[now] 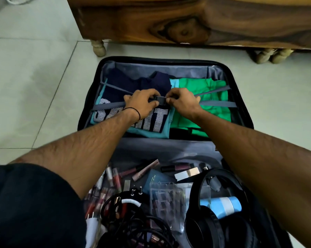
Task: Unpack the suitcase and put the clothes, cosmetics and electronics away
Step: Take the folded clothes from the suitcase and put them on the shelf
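Note:
The black suitcase (240,97) lies open on the floor. Its far half holds folded clothes: a navy printed T-shirt (119,90) on the left and a green garment (210,113) on the right, crossed by grey straps (217,104). The straps meet at a black buckle (161,100) in the middle. My left hand (142,102) and my right hand (182,102) both pinch this buckle from either side. The near half holds lip-gloss tubes (115,176), a blue perfume box (157,179), black headphones (206,217), tangled cables (133,221) and a blue bottle (222,206).
A wooden bed frame (187,20) on turned legs (98,47) stands just beyond the suitcase. Pale floor tiles (34,77) spread to the left and right. My dark-clad knee (31,206) fills the lower left corner.

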A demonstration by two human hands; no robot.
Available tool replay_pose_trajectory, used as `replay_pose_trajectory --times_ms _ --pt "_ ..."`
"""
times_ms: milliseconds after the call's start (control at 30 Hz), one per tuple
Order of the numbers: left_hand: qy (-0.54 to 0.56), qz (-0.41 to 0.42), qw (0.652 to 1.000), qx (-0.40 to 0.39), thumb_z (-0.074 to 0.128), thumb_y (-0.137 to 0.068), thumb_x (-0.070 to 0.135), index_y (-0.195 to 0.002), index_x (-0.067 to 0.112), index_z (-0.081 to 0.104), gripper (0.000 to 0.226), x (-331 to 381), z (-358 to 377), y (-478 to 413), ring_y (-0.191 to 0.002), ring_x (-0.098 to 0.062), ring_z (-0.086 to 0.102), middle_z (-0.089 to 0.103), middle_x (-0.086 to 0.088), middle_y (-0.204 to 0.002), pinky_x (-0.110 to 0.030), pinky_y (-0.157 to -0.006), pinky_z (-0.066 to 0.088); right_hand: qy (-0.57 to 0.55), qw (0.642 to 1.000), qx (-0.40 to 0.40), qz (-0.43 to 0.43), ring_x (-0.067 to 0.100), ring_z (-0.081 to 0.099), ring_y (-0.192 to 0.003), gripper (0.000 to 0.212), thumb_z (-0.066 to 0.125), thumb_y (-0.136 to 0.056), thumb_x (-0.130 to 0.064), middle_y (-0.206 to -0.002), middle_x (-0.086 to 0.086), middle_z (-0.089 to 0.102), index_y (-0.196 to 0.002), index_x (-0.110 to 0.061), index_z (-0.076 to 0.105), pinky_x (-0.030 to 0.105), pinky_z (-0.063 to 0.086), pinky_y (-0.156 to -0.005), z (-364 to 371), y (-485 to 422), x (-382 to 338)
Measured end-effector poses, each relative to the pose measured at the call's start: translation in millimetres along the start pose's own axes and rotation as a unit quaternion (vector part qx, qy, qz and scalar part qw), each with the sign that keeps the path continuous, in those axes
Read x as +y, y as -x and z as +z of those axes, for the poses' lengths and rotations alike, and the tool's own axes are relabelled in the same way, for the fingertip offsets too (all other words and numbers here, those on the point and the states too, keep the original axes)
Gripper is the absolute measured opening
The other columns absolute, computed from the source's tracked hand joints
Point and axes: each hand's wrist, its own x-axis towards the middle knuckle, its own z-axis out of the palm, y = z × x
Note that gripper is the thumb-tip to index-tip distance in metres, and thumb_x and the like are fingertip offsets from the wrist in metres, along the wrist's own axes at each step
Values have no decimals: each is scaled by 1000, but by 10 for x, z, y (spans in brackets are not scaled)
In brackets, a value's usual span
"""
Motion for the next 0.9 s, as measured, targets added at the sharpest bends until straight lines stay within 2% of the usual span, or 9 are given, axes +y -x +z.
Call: replay_pose_trajectory --times_ms 67,233,467,567,667,767,833,900 --pt "16 -1 1000 21 58 -93 34 -105 35 64 13 14 25 -4 -105 -19 57 62 13 -95 -37 -80 24 -15 1000 -3 -4 11 52 -103 10 61 -97 -25 -92 -11 61 -100 -30 69 40 22 -104 -6 5 25" --pt "17 -10 1000 21 57 -92 36 -93 35 60 3 7 111 10 -104 -19 53 61 12 -88 -36 -78 21 -14 1000 -22 -6 17 58 -113 13 62 -96 -26 -94 -12 64 -106 -28 70 41 25 -105 26 23 54" --pt "60 -31 997 46 59 -91 38 -90 29 61 9 24 186 -12 -101 -17 44 54 12 -75 -36 -79 21 -6 1000 -28 -3 18 57 -117 13 62 -96 -26 -102 -11 66 -107 -27 69 46 24 -111 31 -34 24" --pt "81 -44 994 65 60 -91 38 -89 27 62 11 -23 158 -15 -103 -20 49 63 8 -84 -36 -79 21 25 1000 -5 16 20 56 -118 14 59 -96 -26 -106 -8 68 -106 -28 69 48 23 -111 17 -72 20" --pt "102 -96 981 136 53 -92 39 -95 21 60 19 -300 -78 -14 -106 -30 58 68 -6 -100 -41 -91 32 101 988 91 68 28 51 -126 24 51 -96 -22 -123 5 65 -114 -24 67 50 22 -112 -76 -81 110" --pt "-75 -94 976 180 50 -92 36 -108 16 57 26 -596 -380 76 -108 -36 56 65 -12 -108 -48 -95 31 231 961 135 70 32 40 -134 40 48 -94 -19 -139 10 51 -133 -17 57 57 18 -116 -153 -60 172" --pt "-184 -45 964 187 53 -89 38 -118 15 54 37 -686 -492 163 -111 -35 51 58 -14 -119 -49 -92 31 261 955 128 57 33 40 -133 43 51 -92 -21 -140 10 49 -134 -15 55 58 18 -115 -129 -32 80" --pt "-235 1 955 181 57 -86 39 -128 17 48 48 -713 -521 236 -117 -36 46 48 -13 -133 -52 -91 32 256 958 115 50 34 45 -128 41 51 -91 -22 -136 11 52 -130 -12 56 52 26 -110 -39 -41 -49"
